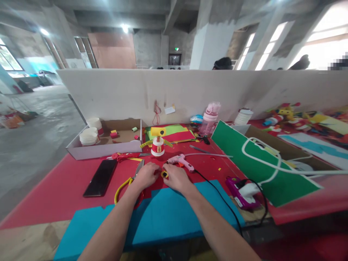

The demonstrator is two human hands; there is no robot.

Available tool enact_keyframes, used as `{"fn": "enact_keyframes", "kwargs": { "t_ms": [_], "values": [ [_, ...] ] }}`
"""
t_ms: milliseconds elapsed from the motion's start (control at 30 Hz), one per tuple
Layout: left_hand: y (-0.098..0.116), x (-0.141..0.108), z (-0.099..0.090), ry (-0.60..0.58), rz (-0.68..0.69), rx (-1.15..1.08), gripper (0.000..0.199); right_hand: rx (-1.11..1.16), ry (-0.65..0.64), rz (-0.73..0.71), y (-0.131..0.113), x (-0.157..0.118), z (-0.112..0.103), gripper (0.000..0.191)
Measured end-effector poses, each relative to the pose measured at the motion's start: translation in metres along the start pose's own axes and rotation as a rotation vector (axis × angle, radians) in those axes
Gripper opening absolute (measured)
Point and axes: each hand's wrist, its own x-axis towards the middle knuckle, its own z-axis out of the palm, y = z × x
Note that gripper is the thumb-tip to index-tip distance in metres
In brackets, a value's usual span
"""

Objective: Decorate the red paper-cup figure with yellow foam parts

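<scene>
My right hand (177,177) is closed, its fingers and thumb around a small yellow paper roll (164,174) with a dark centre. My left hand (148,176) is beside it with curled fingers; whatever lies in them, if anything, is hidden. Just beyond both hands stands a paper-cup figure (158,146) with a yellow roll on top and yellow-green folded strips for arms. A pink glue gun (181,161) lies past my right hand. Yellow-handled scissors (129,181) lie partly under my left forearm.
A black phone (100,178) and a box (104,147) with paper cups are at the left. Blue sheets (168,214) cover the front edge. At the right are a purple power strip (243,194), cables, and a green board (252,165). A pink bottle (210,117) stands behind.
</scene>
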Motion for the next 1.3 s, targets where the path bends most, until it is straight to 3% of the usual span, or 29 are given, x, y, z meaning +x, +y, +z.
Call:
{"fn": "enact_keyframes", "kwargs": {
  "t_ms": [133, 300, 500, 733, 933, 1033, 1133, 1200, 1300],
  "values": [
    [-0.002, -0.001, 0.001, -0.06, 0.046, 0.0, 0.034, 0.012, -0.002, 0.023, 0.001, 0.0, -0.002, 0.025],
    [0.001, 0.001, 0.003, -0.121, 0.13, 0.119, 0.023, 0.039, -0.004, 0.053, 0.003, 0.001, -0.002, 0.023],
    [0.01, 0.005, 0.008, -0.108, 0.166, 0.336, 0.018, 0.147, 0.019, 0.036, 0.013, 0.002, 0.001, 0.022],
    [0.005, 0.002, 0.004, -0.127, 0.172, 0.254, 0.02, 0.253, 0.004, 0.048, 0.017, 0.002, 0.0, 0.035],
    [0.011, 0.007, 0.011, -0.138, 0.192, 0.376, 0.02, 0.345, 0.056, 0.022, 0.022, 0.005, 0.008, 0.038],
    [0.011, 0.006, 0.01, -0.049, 0.175, 0.209, 0.018, 0.46, 0.176, -0.025, 0.027, 0.006, 0.011, 0.038],
    [0.008, 0.004, 0.005, 0.126, 0.011, -0.169, 0.015, 0.678, 0.293, -0.052, 0.031, 0.009, 0.011, 0.036],
    [0.007, 0.004, 0.001, 0.18, -0.155, -0.476, 0.013, 0.891, 0.256, -0.018, 0.031, 0.012, 0.011, 0.031],
    [0.008, 0.004, -0.003, 0.163, -0.318, -0.806, 0.023, 1.181, 0.146, 0.064, 0.027, 0.014, 0.011, 0.022]
  ]
}}
